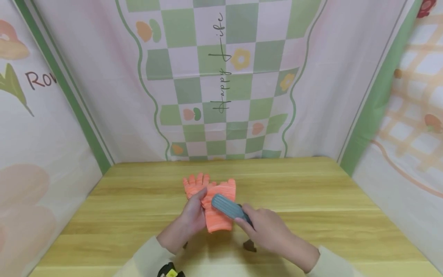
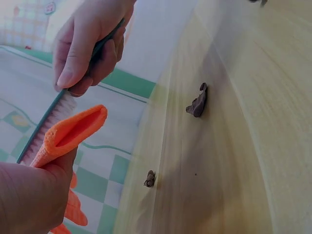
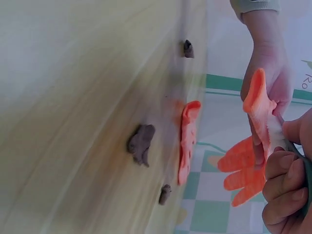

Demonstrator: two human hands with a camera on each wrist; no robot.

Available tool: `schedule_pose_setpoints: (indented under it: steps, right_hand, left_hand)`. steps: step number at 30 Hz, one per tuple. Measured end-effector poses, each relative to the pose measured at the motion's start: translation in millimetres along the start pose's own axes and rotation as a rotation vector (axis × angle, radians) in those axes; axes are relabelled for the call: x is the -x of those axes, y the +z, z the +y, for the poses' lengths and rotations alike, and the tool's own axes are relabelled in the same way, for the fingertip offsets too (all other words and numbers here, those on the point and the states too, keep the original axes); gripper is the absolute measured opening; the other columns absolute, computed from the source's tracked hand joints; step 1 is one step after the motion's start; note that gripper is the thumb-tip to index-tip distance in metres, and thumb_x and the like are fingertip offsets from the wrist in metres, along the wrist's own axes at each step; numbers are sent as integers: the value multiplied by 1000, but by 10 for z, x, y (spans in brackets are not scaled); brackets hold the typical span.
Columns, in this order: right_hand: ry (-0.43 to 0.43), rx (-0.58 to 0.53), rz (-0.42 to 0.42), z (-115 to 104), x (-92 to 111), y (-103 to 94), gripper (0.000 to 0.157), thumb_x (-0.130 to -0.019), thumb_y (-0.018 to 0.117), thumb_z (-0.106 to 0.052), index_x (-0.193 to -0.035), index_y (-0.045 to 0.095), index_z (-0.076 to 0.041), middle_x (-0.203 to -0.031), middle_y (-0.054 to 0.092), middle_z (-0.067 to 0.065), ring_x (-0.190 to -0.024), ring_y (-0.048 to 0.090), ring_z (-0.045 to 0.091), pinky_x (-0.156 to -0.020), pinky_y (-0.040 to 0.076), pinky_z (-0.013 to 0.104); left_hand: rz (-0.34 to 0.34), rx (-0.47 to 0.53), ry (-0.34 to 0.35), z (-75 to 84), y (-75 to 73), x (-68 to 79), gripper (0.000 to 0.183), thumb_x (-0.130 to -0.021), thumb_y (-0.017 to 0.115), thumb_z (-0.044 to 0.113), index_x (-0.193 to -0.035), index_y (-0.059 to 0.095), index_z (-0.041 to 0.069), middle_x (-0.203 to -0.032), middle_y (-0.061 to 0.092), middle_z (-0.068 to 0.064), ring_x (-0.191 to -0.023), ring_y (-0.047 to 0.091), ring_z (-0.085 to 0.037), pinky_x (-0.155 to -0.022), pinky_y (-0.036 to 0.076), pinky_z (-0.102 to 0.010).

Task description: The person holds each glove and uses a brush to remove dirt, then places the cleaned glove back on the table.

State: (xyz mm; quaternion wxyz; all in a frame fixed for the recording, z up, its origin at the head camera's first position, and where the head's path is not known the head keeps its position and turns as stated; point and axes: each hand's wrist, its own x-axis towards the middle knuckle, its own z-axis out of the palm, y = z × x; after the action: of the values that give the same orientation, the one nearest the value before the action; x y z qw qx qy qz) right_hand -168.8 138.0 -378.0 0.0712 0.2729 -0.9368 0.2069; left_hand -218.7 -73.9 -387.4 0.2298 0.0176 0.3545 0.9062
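My left hand [image 1: 195,213] holds an orange knitted glove [image 1: 221,223] by its side, thumb on top, with the cuff toward me. My right hand [image 1: 268,229] grips a scrubbing brush [image 1: 226,206] with a blue-green back by its handle. The brush's pale bristles [image 2: 61,109] face the glove and appear to touch it in the left wrist view. A second orange glove [image 3: 187,141] lies on the table, beyond the held one. The held glove's cuff opening [image 2: 80,129] gapes in the left wrist view.
Several dark brown crumpled lumps lie on the wooden table [image 1: 311,223]: one lump [image 1: 249,245] below my right hand, a smaller lump [image 2: 149,179] and another lump [image 3: 165,194] farther off. A checkered curtain [image 1: 238,84] hangs behind the table's back edge.
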Motion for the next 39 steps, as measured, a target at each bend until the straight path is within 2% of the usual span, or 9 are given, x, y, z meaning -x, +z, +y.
schedule_pose_setpoints:
  steps: [8,17,20,27,33,36,39]
  right_hand:
    - [30,9,0,76,77,21,36,-102,48,-42,-106,58,-8,-61,47,-11,-47,42,1,-43,37,22]
    - [13,52,48,159,171,9,26,-100,53,-38,-94,54,-13,-62,43,-12,-49,38,1,-43,35,21]
    - [19,42,43,167,188,-22,27,-100,53,-39,-92,53,-14,-61,42,-13,-48,37,1,-42,34,21]
    - [56,3,60,137,135,-122,29,-101,52,-39,-91,55,-11,-58,42,-11,-45,36,2,-41,34,20]
    - [-23,65,86,55,25,-82,28,-100,54,-37,-87,51,-13,-58,40,-11,-45,36,2,-41,34,20]
    - [-58,76,65,28,-2,-21,27,-100,54,-36,-90,51,-12,-57,39,-11,-45,36,2,-41,34,20]
    - [-44,43,29,11,4,18,28,-101,52,-37,-93,52,-10,-56,39,-11,-44,36,1,-40,33,20]
  left_hand:
    - [52,-27,13,-27,-41,-10,53,-108,23,21,-154,8,0,-159,16,-15,-144,16,-30,-116,18,-42]
    - [67,-73,2,-23,-56,4,53,-108,21,25,-151,12,-5,-156,20,-21,-142,20,-33,-114,23,-43]
    - [50,-72,-2,-24,-67,-3,54,-108,20,24,-151,10,-5,-156,18,-22,-143,19,-33,-114,23,-43]
    - [67,-64,11,-13,-90,14,54,-108,25,22,-152,7,-4,-157,19,-20,-143,20,-31,-114,24,-40]
    - [38,-56,-13,-31,-80,21,54,-108,24,22,-153,6,-3,-158,17,-19,-143,20,-30,-114,23,-40]
    - [31,-43,-8,-36,-62,17,55,-108,25,22,-153,5,-2,-158,17,-19,-143,20,-29,-115,23,-40]
    - [38,-44,4,-32,-58,14,55,-108,25,22,-153,5,-2,-158,17,-18,-143,20,-30,-115,22,-40]
